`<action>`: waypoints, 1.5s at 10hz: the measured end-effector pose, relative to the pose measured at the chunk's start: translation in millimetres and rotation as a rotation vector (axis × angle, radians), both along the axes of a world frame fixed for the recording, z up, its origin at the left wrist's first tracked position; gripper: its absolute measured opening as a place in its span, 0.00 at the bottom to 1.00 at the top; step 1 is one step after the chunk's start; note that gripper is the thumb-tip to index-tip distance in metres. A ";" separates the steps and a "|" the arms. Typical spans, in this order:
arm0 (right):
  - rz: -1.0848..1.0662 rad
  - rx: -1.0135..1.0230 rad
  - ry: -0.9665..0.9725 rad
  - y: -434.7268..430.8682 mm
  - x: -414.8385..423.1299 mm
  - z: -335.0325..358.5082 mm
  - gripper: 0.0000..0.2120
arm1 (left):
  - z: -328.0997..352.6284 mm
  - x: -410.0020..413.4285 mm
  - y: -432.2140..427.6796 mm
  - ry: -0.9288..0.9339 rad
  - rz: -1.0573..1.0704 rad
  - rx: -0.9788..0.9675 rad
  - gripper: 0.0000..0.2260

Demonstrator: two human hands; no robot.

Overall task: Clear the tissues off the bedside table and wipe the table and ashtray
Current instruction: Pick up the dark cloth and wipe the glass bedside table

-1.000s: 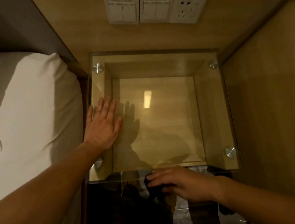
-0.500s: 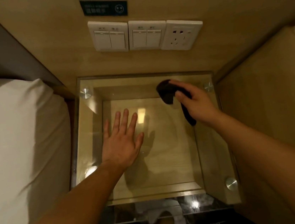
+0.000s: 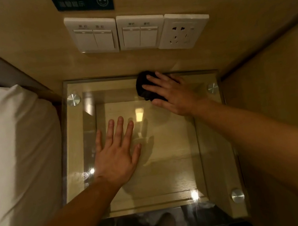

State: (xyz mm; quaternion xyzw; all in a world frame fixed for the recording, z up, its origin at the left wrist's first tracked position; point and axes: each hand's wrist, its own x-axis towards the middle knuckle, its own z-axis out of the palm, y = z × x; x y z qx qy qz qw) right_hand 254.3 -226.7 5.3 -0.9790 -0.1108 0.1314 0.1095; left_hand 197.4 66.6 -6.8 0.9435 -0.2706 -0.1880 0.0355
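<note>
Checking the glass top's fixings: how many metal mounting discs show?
3: far-left disc, far-right disc, near-right disc. A fourth at the near-left corner may sit behind the left hand and glare.

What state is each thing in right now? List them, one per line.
left hand: flat, fingers spread, palm down on the glass
right hand: pressing the cloth at the far edge
black cloth: bunched under the right hand, on the glass
glass table top: bare of tissues and ashtray, showing reflections
light switches: position unreadable
wall socket: nothing plugged in
</note>
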 end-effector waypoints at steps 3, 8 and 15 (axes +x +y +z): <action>0.058 0.045 0.010 5.4 -42.6 -4.2 0.26 | 0.4 -0.2 0.5 -0.012 0.011 -0.030 0.31; 0.168 0.033 0.015 38.5 -191.2 -8.1 0.28 | -1.2 -2.1 -1.2 -0.061 0.023 -0.025 0.31; 0.201 0.262 0.235 82.3 -337.5 6.9 0.29 | 2.5 -5.4 0.4 -0.030 0.009 -0.016 0.32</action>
